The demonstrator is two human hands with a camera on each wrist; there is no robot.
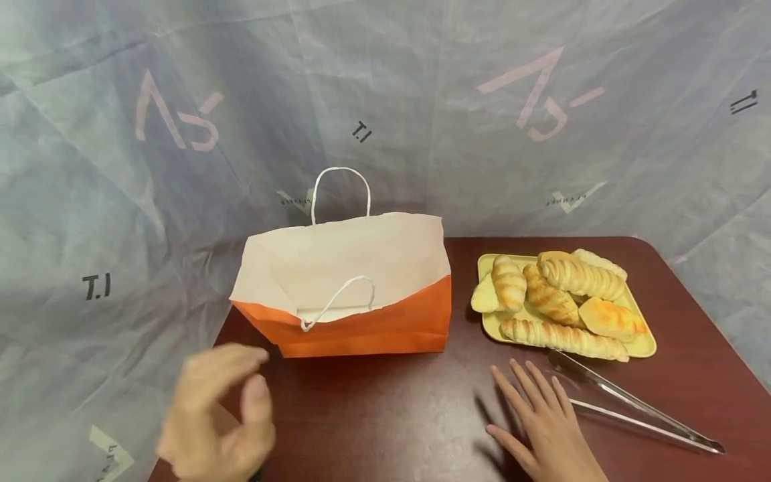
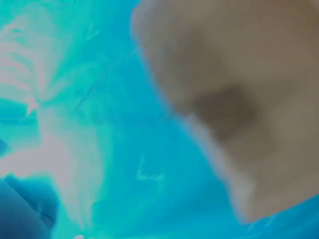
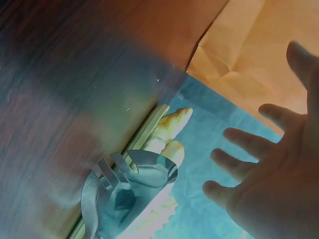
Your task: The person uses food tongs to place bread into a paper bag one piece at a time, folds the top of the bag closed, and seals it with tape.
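An orange paper bag (image 1: 373, 331) with a white inside and two white cord handles stands with its mouth wide on the table. In front of its left corner my left hand (image 1: 217, 418) is raised, blurred, fingers bent toward the thumb and nothing between them. The left wrist view shows that hand only as a blur. My right hand (image 1: 545, 425), fingers spread, hovers over the table beside metal tongs (image 1: 644, 405) and holds nothing. Behind the tongs, a yellow tray (image 1: 644, 343) bears several bread pieces (image 1: 566, 338). In the right wrist view the tongs' head (image 3: 124, 194) looms close.
The dark red-brown table (image 1: 373, 408) has a rounded far right corner. A grey printed cloth (image 1: 397, 87) hangs behind it and along both sides. The tongs' tip end lies by the tray's front edge, and their other end points toward the right front.
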